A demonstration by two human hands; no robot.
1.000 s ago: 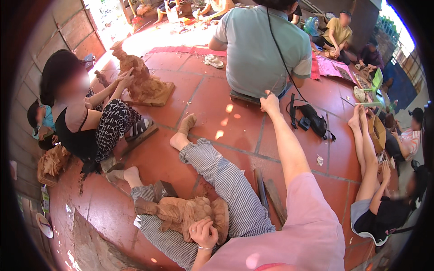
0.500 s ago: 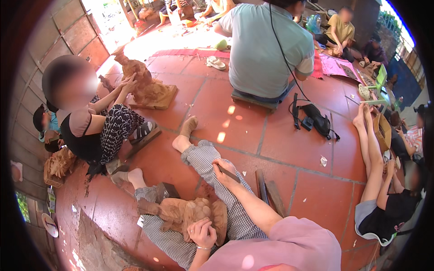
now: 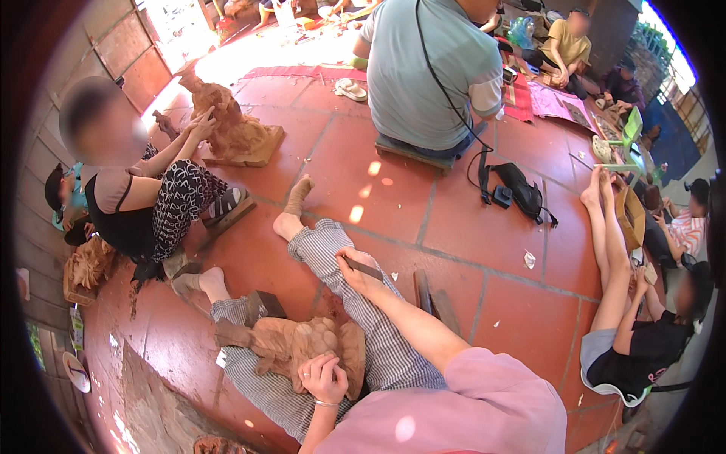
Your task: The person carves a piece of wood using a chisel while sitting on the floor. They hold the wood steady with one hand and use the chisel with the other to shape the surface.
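Apparently stiff and fairly heavy, the brown carving [image 3: 295,344] lies across the checked trousers [image 3: 389,359]; from my remote seat I judge its narrow left end fragile, its broad base [image 3: 352,354] at right the safer hold. The left hand [image 3: 324,377] curls against it, whether gripping I can't tell. Over the trousers' right leg, the right hand [image 3: 358,278] closes on a dark strip [image 3: 364,265].

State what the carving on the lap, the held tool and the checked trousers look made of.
Carving: probably wood, unvarnished, given its matte brown surface and cut-looking relief. Held tool: dark and dull; wood or metal, too small to tell. Checked trousers: woven cloth, perhaps cotton, matte, judging by soft folds.
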